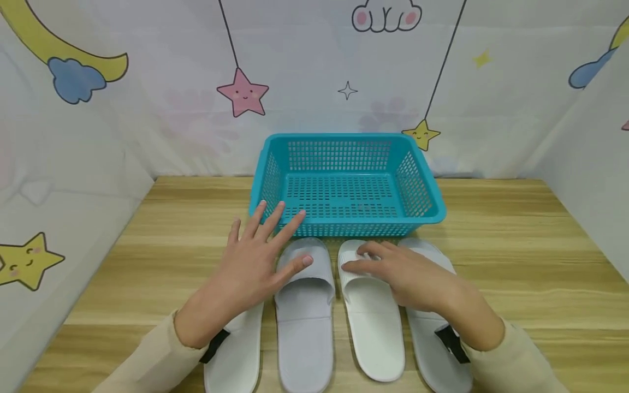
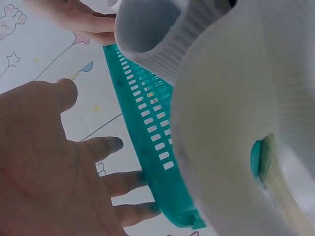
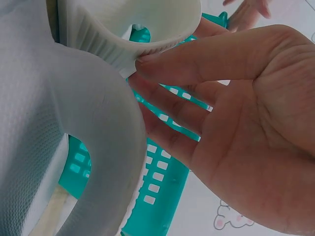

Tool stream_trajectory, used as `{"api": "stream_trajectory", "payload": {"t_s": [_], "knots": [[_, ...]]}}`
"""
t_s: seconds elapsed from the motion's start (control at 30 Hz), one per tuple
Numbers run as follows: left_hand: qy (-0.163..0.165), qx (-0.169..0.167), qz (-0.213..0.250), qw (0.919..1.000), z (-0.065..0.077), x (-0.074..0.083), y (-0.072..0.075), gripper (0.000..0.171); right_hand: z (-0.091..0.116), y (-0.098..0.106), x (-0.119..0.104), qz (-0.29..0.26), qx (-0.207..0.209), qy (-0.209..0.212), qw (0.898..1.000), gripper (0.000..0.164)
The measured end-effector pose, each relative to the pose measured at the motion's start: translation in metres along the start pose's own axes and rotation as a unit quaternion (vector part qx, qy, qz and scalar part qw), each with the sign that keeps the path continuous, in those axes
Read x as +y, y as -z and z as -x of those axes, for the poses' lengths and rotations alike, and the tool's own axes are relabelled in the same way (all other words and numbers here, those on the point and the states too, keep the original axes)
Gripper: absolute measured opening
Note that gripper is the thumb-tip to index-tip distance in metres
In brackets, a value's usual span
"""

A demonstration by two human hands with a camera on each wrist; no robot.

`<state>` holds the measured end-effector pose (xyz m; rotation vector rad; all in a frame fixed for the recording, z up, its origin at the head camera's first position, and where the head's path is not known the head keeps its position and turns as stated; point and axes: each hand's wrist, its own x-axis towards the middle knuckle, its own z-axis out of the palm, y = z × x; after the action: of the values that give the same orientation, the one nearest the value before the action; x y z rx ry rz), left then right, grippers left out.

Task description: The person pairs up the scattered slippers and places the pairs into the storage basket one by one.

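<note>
Four slippers lie side by side, heels toward me: a white slipper (image 1: 236, 349) under my left forearm, a grey slipper (image 1: 306, 338), a second white slipper (image 1: 375, 333) and a second grey slipper (image 1: 432, 338) at right. My left hand (image 1: 260, 259) is spread above the left pair, palm down, holding nothing, its fingertips overlapping the basket's front rim in the head view. My right hand (image 1: 398, 267) reaches over the second white slipper's toe. In the right wrist view its thumb (image 3: 162, 66) is right at that slipper's ridged upper (image 3: 108, 44), the other fingers loosely bent.
Behind the slippers stands a turquoise plastic basket (image 1: 354, 220) with perforated walls and nothing inside. It rests on a wood-grain table (image 1: 506, 256). White cloth (image 1: 304, 103) with stars, clouds and moons hangs at the back and sides.
</note>
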<state>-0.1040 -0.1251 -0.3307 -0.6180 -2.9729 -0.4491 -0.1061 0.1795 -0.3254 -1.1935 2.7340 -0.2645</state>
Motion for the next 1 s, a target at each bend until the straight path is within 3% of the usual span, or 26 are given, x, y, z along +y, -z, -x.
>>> {"api": "stream_trajectory", "payload": {"t_s": [0.37, 0.73, 1.0], "knots": [[0.003, 0.024, -0.010, 0.9997, 0.024, -0.001, 0.003, 0.081, -0.003, 0.001, -0.003, -0.009, -0.013, -0.005, 1.000, 0.092], [-0.037, 0.069, 0.007, 0.9969, 0.040, -0.010, 0.009, 0.072, 0.000, 0.001, -0.003, -0.014, -0.013, -0.017, 1.000, 0.090], [-0.055, 0.024, -0.023, 0.9979, 0.053, -0.020, 0.013, 0.053, 0.001, 0.000, -0.001, -0.017, -0.014, -0.016, 1.000, 0.091]]}}
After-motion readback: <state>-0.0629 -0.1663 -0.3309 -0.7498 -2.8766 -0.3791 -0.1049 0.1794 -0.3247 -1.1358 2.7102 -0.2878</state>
